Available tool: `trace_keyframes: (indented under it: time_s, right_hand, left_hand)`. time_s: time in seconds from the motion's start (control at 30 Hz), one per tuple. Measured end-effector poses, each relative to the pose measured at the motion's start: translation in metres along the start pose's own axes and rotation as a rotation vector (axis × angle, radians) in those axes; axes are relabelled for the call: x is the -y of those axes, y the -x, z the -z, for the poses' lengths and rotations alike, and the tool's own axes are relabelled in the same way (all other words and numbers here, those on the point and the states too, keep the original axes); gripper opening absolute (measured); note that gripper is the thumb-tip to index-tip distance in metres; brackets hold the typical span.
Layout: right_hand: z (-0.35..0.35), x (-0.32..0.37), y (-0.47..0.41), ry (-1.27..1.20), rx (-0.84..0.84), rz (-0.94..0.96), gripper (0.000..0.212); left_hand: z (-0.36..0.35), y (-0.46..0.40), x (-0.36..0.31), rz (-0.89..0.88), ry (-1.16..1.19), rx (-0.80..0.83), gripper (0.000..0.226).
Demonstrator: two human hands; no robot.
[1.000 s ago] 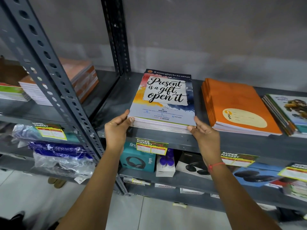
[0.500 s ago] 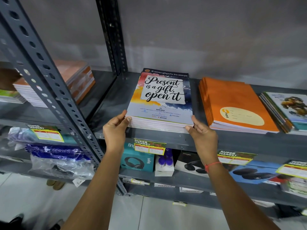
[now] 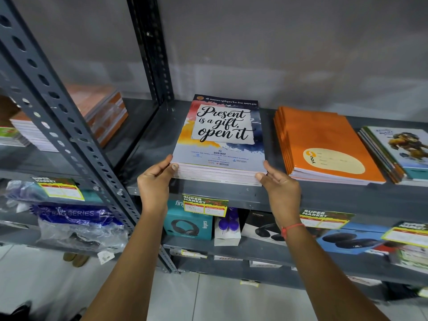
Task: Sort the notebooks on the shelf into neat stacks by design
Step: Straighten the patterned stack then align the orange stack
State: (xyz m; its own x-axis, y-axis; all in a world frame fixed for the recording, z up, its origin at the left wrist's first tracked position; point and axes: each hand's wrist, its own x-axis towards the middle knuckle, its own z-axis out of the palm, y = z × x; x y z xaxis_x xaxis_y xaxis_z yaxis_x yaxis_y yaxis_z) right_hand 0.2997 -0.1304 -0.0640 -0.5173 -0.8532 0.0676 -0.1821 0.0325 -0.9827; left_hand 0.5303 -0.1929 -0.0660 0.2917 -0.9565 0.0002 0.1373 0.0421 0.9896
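Observation:
A stack of notebooks with a "Present is a gift, open it" cover (image 3: 221,135) lies on the grey metal shelf (image 3: 152,144). My left hand (image 3: 155,181) presses the stack's near left corner, thumb on the top cover. My right hand (image 3: 279,184) presses the near right corner, fingers against the page edges. To the right lies a stack of orange notebooks (image 3: 324,144). Beyond it, at the frame's right edge, sits a stack with a cartoon animal cover (image 3: 398,151).
A perforated upright post (image 3: 58,112) stands left of my hands. Behind it, another shelf bay holds orange-and-white notebook stacks (image 3: 99,112). Boxed headphones (image 3: 188,225), price labels (image 3: 205,205) and plastic-wrapped bags (image 3: 71,218) fill the lower shelves.
Both hands have stayed on the stack's near corners. The view has shifted slightly; the stack looks squared between the hands.

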Motion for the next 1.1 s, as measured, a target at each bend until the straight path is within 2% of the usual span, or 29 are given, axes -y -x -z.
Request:
trace_keyframes:
  time_s: [0.37, 0.53, 0.6, 0.67, 0.7, 0.77, 0.83, 0.9, 1.0, 1.1]
  right_hand:
    - [0.002, -0.003, -0.002, -0.04, 0.001, -0.01, 0.039]
    - [0.008, 0.003, 0.002, -0.024, 0.08, -0.019, 0.042]
    - [0.016, 0.006, 0.006, -0.078, 0.111, -0.033, 0.041]
    - [0.031, 0.006, 0.011, -0.112, 0.097, -0.059, 0.036]
    - [0.041, 0.004, 0.014, -0.111, 0.066, -0.046, 0.032]
    - [0.07, 0.001, 0.016, -0.021, -0.051, 0.111, 0.024]
    - [0.105, 0.001, 0.009, 0.1, -0.25, 0.302, 0.025]
    - [0.145, -0.004, -0.009, 0.09, -0.385, 0.327, 0.041]
    - [0.19, -0.011, -0.04, 0.037, -0.287, 0.077, 0.065]
    - [0.21, -0.019, -0.059, 0.024, -0.082, -0.054, 0.061]
  left_hand:
    - [0.003, 0.0, 0.0, -0.008, -0.043, 0.002, 0.034]
    - [-0.004, 0.015, -0.014, 0.023, -0.152, -0.061, 0.033]
    - [-0.016, 0.035, -0.018, -0.096, -0.387, -0.2, 0.033]
    - [-0.039, 0.063, -0.021, -0.307, -0.482, -0.251, 0.036]
    - [-0.054, 0.076, -0.021, -0.407, -0.482, -0.216, 0.038]
    - [-0.089, 0.097, -0.02, -0.522, -0.485, -0.06, 0.04]
    - [-0.123, 0.113, -0.018, -0.478, -0.442, 0.123, 0.038]
    - [-0.156, 0.124, -0.014, -0.402, -0.395, 0.235, 0.037]
    - [-0.188, 0.128, -0.002, -0.267, -0.41, 0.278, 0.04]
    - [-0.21, 0.131, 0.007, -0.119, -0.396, 0.274, 0.045]
